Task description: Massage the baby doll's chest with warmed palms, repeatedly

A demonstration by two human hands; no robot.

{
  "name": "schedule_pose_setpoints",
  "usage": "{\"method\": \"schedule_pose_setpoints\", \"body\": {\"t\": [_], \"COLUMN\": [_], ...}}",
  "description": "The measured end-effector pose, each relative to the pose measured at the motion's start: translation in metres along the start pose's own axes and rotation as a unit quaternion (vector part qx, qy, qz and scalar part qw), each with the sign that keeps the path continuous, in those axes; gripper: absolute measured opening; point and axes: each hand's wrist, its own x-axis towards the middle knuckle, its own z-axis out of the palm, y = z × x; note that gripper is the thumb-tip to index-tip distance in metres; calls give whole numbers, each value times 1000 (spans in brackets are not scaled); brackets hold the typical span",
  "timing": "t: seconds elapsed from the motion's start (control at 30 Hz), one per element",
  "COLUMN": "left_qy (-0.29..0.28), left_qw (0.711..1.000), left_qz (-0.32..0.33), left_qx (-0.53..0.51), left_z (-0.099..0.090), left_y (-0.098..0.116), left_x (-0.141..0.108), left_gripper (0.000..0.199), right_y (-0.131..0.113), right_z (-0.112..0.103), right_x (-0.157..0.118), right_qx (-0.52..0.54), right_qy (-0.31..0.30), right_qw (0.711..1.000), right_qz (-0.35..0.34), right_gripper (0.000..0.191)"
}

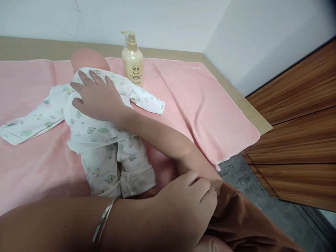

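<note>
Right hand (96,96) lies flat with its fingers spread on the chest of a baby doll dressed in a white cotton suit printed with small green bears (102,140), pressing lightly and gripping nothing. Left hand (183,206), nearest the camera, is curled with its fingertips pinching the rolled edge of the brown fabric sleeve (236,217) on the right arm; that left forearm crosses the lower view and hides the doll's feet.

Under both hands spreads a wide pink terry towel (199,112), covering most of a tan table top (252,108). To the right of the hands stands a dark brown wooden panelled cabinet (296,140). The doll lies on its back on the towel beneath the right hand, sleeves stretched out to either side. Just beyond the right fingertips stands a cream plastic pump bottle (132,59), upright beside the doll's head. Two thin silver bangles (103,218) circle the left wrist.
</note>
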Motion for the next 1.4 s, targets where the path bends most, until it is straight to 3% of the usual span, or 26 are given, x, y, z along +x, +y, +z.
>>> {"method": "schedule_pose_setpoints", "body": {"t": [0.27,0.47,1.23,1.4], "left_qy": [82,82,-65,-134], "left_qw": [991,987,981,969], "left_qz": [-41,-10,24,20], "left_qx": [-101,-138,-180,-207], "left_z": [7,4,-25,-38], "left_y": [-6,-16,-32,-36], "left_x": [4,14,42,57], "left_gripper": [65,65,65,61], "right_y": [0,-1,0,0], "right_z": [0,-1,1,1], "right_x": [1,0,1,1], "right_qx": [-9,-12,-13,-19], "right_qy": [-8,-8,-2,-13], "right_qw": [1000,1000,1000,1000], "right_qz": [4,2,2,6], "right_gripper": [47,46,45,50]}}
